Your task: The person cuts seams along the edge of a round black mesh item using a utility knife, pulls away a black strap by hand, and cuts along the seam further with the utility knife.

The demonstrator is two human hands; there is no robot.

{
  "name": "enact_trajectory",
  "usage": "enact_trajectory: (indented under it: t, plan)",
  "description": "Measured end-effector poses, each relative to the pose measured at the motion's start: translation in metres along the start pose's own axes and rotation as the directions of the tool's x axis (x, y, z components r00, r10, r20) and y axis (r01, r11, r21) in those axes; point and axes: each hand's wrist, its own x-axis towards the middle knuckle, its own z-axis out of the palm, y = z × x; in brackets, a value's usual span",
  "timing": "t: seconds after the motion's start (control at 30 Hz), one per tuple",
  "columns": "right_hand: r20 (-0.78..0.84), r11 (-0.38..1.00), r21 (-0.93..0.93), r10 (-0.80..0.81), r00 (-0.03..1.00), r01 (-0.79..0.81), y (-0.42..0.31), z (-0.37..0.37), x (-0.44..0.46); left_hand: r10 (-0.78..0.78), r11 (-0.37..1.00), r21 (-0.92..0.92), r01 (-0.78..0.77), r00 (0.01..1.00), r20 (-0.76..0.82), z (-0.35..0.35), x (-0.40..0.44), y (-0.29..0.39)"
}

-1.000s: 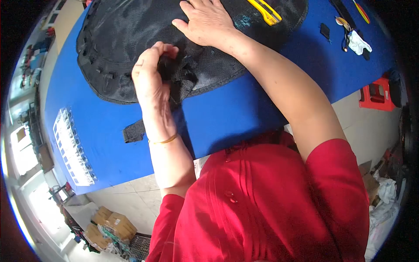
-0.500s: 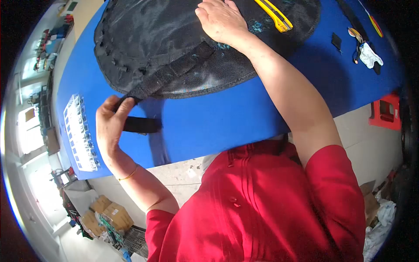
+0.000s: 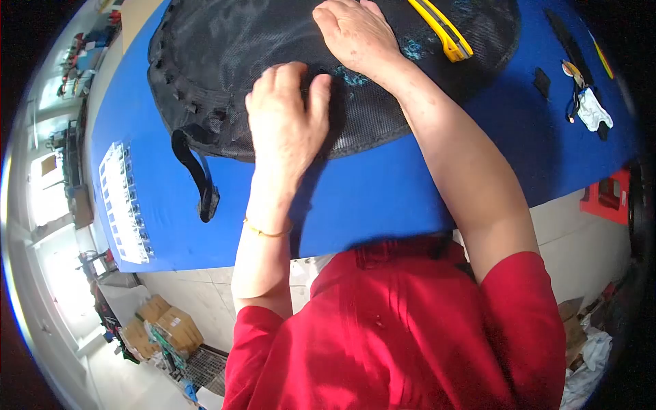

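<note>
A round piece of black mesh fabric (image 3: 225, 41) lies on the blue table (image 3: 369, 198). My left hand (image 3: 287, 119) rests on its near part, fingers forward and thumb apart, gripping nothing visible. Further up, my right hand (image 3: 359, 37) lies palm down on the mesh; its fingertips reach the top of the view. A black strap (image 3: 195, 164) curls off the fabric's near left edge onto the table, touched by neither hand. Right of my right hand, a yellow utility knife (image 3: 447, 34) lies on the mesh. Teal thread bits (image 3: 353, 76) are scattered between the hands and the knife.
Clear plastic pieces (image 3: 123, 205) stand in a row at the table's left edge. To the right lie a small black patch (image 3: 541, 83), scissors (image 3: 572, 71) and a white cloth (image 3: 593, 109). A red stool (image 3: 608, 198) and cardboard boxes (image 3: 174, 328) are on the floor.
My left hand has let go of the black strap and moved up and right onto the mesh. The strap now curls at the fabric's left edge. My right hand stays on the mesh.
</note>
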Motion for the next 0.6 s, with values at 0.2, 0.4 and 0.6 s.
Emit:
enact_trajectory:
  t: [0.2, 0.4, 0.6]
  plan:
    - [-0.046, 1.000, 0.004, -0.015, 0.999, 0.015, -0.001, -0.001, -0.001, -0.126, 0.991, -0.040, 0.129, 0.990, 0.066, 0.019, -0.006, -0.010]
    - [-0.066, 0.998, -0.033, -0.058, 0.996, 0.056, 0.000, -0.001, -0.001, -0.353, 0.930, -0.042, 0.365, 0.919, 0.173, 0.003, -0.013, -0.020]
    - [-0.041, 0.995, -0.020, -0.095, 0.995, 0.094, 0.002, -0.004, -0.001, -0.418, 0.859, -0.129, 0.496, 0.823, 0.384, -0.046, -0.012, -0.043]
